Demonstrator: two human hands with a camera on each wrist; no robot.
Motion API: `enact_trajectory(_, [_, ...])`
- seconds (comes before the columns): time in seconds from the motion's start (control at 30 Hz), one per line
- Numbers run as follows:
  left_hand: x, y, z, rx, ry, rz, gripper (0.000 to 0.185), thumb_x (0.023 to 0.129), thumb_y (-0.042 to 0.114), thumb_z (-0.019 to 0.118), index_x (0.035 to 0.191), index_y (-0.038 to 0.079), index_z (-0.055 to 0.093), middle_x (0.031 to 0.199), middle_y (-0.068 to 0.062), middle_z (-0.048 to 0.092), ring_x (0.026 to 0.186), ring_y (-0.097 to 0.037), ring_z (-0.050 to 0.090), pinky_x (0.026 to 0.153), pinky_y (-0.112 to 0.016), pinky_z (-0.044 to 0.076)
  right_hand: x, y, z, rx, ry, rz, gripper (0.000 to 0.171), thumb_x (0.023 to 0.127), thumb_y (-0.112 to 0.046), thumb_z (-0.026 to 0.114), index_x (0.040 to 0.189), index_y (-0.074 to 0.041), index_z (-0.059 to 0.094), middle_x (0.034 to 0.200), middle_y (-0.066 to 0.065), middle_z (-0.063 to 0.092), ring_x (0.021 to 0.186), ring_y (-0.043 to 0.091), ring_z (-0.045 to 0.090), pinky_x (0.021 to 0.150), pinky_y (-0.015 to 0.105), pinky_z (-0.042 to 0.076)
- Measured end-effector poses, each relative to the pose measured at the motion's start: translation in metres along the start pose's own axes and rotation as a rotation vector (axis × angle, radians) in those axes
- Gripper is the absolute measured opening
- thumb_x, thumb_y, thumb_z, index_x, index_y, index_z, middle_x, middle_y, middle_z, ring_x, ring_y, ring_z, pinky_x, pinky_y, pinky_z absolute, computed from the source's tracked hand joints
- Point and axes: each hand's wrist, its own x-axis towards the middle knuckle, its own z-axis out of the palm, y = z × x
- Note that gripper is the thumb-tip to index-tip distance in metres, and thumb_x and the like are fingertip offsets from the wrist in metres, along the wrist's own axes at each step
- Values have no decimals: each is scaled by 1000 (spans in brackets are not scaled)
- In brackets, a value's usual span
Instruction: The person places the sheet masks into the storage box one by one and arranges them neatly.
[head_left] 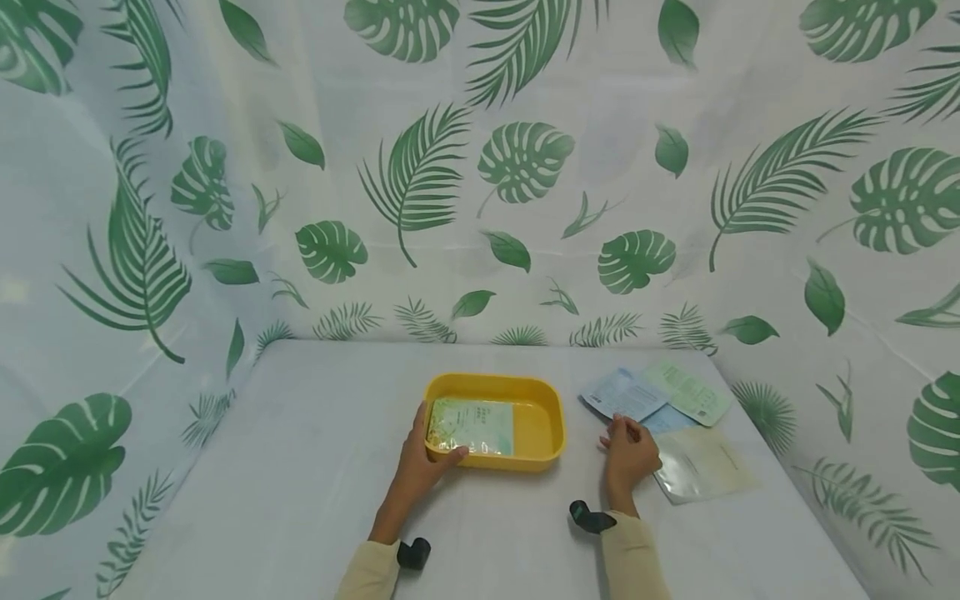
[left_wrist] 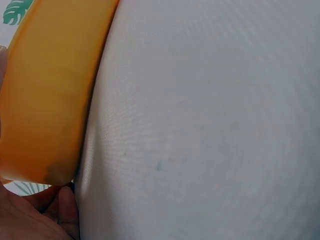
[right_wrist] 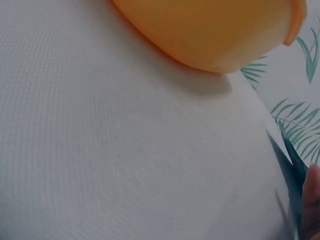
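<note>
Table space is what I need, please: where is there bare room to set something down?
The white cloth-covered table lies bare left of the yellow plastic tray and behind it toward the leaf-print backdrop. A narrow strip shows between the tray and the right hand. The right side is crowded with flat sachet packets. The left hand holds the tray's near corner.

yellow tray: plastic by the look, smooth, with a soft satin sheen on its rim and rounded outer wall.
green packet: glossy printed film, catching bright glints along its near edge, at 9 o'clock inside the tray.
silvery pouch: shiny foil-like film, smooth, at 3 o'clock from the tray.
blue and green sachets: printed, duller than the pouch, at 2 o'clock from the tray.
table cover: white woven cloth, matt, fine weave visible up close.
backdrop: thin leaf-printed sheet, faintly creased, slight sheen.
sleeves: cream knitted cloth, matt.
</note>
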Motion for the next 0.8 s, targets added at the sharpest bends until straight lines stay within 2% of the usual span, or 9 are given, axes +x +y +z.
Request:
enact_trajectory(0.1, [1, 1, -1, 0, 4, -5, 111, 79, 49, 78, 159, 21, 6, 161, -11, 24, 146, -32, 30, 118, -56, 25, 2, -7, -1, 18, 79, 15, 19, 90, -14, 71, 96, 3, 66, 84, 15, 68, 51, 1, 63, 44, 13, 49])
enact_trajectory(0.2, [2, 1, -2, 2, 3, -10, 112, 78, 51, 77, 158, 22, 5, 162, -11, 23, 146, -32, 29, 117, -57, 24, 4, -11, -5, 20, 130, 54, 15, 89, -12, 71, 92, -2, 60, 82, 4, 60, 46, 0, 60, 42, 12, 48])
enact_trajectory(0.3, [1, 1, -2, 7, -1, -17, 113, 77, 54, 77, 158, 22, 5, 162, -10, 23, 147, -32, 28, 118, -56, 24, 7, -14, -10, 29, 163, 109, 12, 90, -6, 66, 96, -2, 56, 85, 1, 54, 43, -2, 56, 41, 13, 48])
enact_trajectory(0.37, [1, 1, -1, 8, -4, -20, 113, 77, 54, 77, 158, 22, 5, 162, -10, 22, 147, -32, 27, 118, -56, 24, 8, -15, -13, 16, 185, 143, 13, 91, -1, 59, 103, 2, 55, 91, 4, 52, 41, -1, 54, 41, 12, 47])
enact_trajectory(0.43, [1, 1, -1, 6, -5, -20, 113, 77, 54, 77, 158, 21, 5, 162, -11, 22, 147, -33, 27, 118, -56, 24, 8, -16, -16, -33, 196, 178, 23, 92, 1, 51, 115, 2, 52, 104, 10, 50, 46, 3, 55, 41, 9, 45])
enact_trajectory(0.53, [0, 1, -1, 1, -5, -24, 114, 77, 54, 78, 158, 21, 5, 162, -11, 23, 147, -32, 27, 118, -56, 24, 8, -18, -19, -108, 208, 206, 40, 93, 1, 42, 133, 0, 45, 126, 20, 44, 76, 19, 60, 44, 3, 40])
enact_trajectory(0.6, [0, 0, -1, -7, -2, -22, 114, 76, 54, 78, 158, 21, 5, 161, -11, 24, 146, -32, 29, 118, -56, 24, 8, -19, -20, -115, 205, 228, 47, 95, -1, 39, 142, -2, 38, 137, 23, 38, 85, 28, 58, 44, 1, 38])
enact_trajectory(0.67, [0, 0, -1, -11, -2, -20, 114, 76, 54, 78, 158, 22, 5, 161, -10, 25, 146, -31, 29, 118, -56, 24, 8, -21, -21, -107, 209, 248, 50, 97, -3, 37, 147, -3, 32, 141, 24, 35, 85, 23, 55, 45, 1, 37])
enact_trajectory(0.8, [1, -1, -1, -2, -4, -19, 114, 76, 54, 78, 158, 22, 5, 161, -10, 24, 146, -31, 29, 118, -56, 24, 8, -23, -25, -86, 213, 294, 48, 100, -8, 36, 146, 1, 32, 141, 23, 34, 57, -2, 45, 43, 2, 38])
